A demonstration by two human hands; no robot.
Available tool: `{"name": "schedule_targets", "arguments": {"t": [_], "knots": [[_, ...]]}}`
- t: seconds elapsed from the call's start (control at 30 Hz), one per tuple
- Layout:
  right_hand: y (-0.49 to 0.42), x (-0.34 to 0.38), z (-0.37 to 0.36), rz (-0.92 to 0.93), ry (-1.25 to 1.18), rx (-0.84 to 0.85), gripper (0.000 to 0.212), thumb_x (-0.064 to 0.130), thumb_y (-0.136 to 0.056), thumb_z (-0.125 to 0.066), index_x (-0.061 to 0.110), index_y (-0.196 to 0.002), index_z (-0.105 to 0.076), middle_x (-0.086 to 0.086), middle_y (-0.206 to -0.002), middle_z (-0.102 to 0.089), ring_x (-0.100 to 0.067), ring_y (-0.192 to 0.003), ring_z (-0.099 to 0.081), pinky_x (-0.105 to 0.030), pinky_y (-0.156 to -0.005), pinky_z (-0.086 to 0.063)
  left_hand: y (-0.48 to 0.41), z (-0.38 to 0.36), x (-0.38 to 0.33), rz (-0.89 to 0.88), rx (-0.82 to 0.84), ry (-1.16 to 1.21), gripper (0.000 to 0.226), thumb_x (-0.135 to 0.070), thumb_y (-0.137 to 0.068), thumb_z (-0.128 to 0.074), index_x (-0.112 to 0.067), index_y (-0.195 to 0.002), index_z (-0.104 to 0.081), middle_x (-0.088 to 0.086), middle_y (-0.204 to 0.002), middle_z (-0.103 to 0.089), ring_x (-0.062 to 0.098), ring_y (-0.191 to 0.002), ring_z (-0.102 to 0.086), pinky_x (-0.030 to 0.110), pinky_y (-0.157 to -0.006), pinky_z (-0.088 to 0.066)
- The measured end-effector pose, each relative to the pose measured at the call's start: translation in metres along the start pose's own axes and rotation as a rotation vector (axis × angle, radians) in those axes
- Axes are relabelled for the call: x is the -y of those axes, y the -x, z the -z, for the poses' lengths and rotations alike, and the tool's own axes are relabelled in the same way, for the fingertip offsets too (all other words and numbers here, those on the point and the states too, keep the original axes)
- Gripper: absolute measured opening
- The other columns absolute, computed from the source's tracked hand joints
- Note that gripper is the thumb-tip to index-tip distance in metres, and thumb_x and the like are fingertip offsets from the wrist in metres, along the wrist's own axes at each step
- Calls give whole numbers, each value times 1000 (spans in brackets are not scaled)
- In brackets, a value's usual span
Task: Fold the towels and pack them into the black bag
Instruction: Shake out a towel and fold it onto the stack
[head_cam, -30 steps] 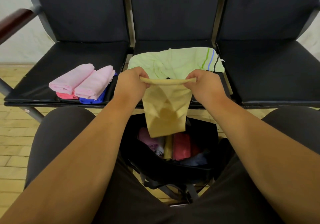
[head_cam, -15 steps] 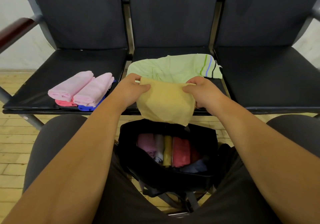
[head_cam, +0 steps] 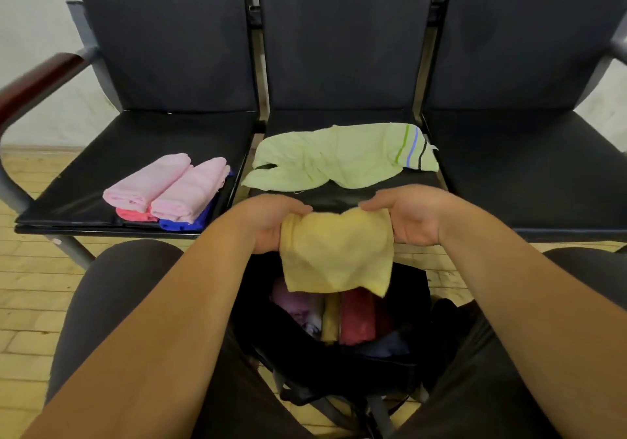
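A small yellow towel [head_cam: 336, 255] hangs folded between my hands, just above the open black bag [head_cam: 339, 367] on the floor between my knees. My left hand [head_cam: 268, 224] grips its left edge and my right hand [head_cam: 410, 218] grips its right edge, palms turned inward. Inside the bag stand several folded towels: purple, white, yellow and dark red. A light green towel [head_cam: 339, 157] with striped end lies unfolded on the middle seat. Two rolled pink towels [head_cam: 169, 187] lie on a red one and a blue one on the left seat.
A row of three black seats [head_cam: 529, 174] faces me, with a wooden armrest [head_cam: 37, 82] at the far left. My knees flank the bag. The floor is pale wood.
The yellow towel hung long from its top edge; my hands have turned it over into a shorter fold and lowered it toward the bag. The view has tilted downward slightly.
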State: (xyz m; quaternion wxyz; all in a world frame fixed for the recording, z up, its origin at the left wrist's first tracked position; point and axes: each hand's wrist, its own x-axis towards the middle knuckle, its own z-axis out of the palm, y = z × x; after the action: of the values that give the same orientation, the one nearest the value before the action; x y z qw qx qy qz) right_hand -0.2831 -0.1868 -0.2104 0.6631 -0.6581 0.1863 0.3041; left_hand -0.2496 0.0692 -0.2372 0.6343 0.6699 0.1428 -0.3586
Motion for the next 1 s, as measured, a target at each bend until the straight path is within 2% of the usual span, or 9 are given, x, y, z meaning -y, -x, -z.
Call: {"name": "schedule_targets", "arguments": {"t": [0.13,0.23,0.33,0.47,0.57,0.7,0.8,0.9,1.0], "knots": [[-13,-1,7,201,-122,-121,39,2,-104,-61,19,-139,-66,-14,-124,-76,-30,-107,-78,-50,-94,-63,0,10,-9,-241,5,81,53,-3,-90,-81,-17,-137,-63,12,-133,-73,30,-116,-75,49,-103,-58],[-14,0,1,303,18,-147,31,14,-97,-77,18,-128,-76,-7,-125,-77,-22,-112,-76,-43,-103,-59,5,6,-10,-431,-108,-332,68,-12,-73,-92,-36,-132,-70,-3,-132,-69,20,-116,-70,36,-98,-59],[-10,-2,-9,336,590,-232,69,32,-80,-93,27,-142,-63,6,-130,-66,-12,-104,-69,-27,-84,-55,-4,-4,-6,-537,-332,-890,63,-12,-81,-82,-35,-136,-62,-13,-114,-64,15,-96,-66,24,-72,-51],[-22,-13,-21,292,1009,-352,25,24,-87,-77,15,-111,-73,-6,-107,-70,-25,-94,-70,-32,-67,-48,-24,-13,3,-505,-508,-1099,14,-22,-88,-74,-26,-90,-61,-11,-81,-58,22,-90,-66,21,-54,-32],[-26,-12,-19,198,954,-359,20,40,-79,-76,24,-89,-69,-9,-115,-56,-31,-95,-66,-35,-72,-51,-25,-7,4,-426,-509,-1122,21,-47,-80,-71,-32,-82,-56,0,-93,-57,28,-97,-60,29,-67,-42],[-18,-2,-6,204,544,-221,27,40,-80,-84,23,-101,-79,3,-107,-78,-17,-100,-73,-32,-83,-54,-7,12,-14,-381,-296,-651,23,-41,-74,-85,-27,-85,-71,-4,-94,-72,23,-98,-70,32,-75,-52],[-17,-1,0,151,271,-140,33,24,-87,-85,15,-118,-77,0,-109,-82,-20,-104,-78,-45,-98,-62,1,21,-21,-273,-122,-403,52,-41,-70,-92,-28,-119,-78,-11,-114,-80,16,-112,-74,38,-102,-57],[-15,-4,-2,83,228,-168,32,18,-87,-86,10,-116,-75,-6,-105,-82,-23,-97,-80,-41,-83,-65,2,14,-18,-214,-72,-243,69,-44,-66,-95,-23,-128,-73,-5,-120,-80,20,-114,-75,46,-108,-56],[-4,5,-4,103,-85,-94,31,22,-95,-78,10,-124,-75,-12,-116,-80,-25,-94,-81,-41,-75,-66,10,4,-24,-245,-70,109,42,-38,-90,-83,-20,-127,-73,1,-118,-81,21,-106,-79,42,-98,-59]]}}
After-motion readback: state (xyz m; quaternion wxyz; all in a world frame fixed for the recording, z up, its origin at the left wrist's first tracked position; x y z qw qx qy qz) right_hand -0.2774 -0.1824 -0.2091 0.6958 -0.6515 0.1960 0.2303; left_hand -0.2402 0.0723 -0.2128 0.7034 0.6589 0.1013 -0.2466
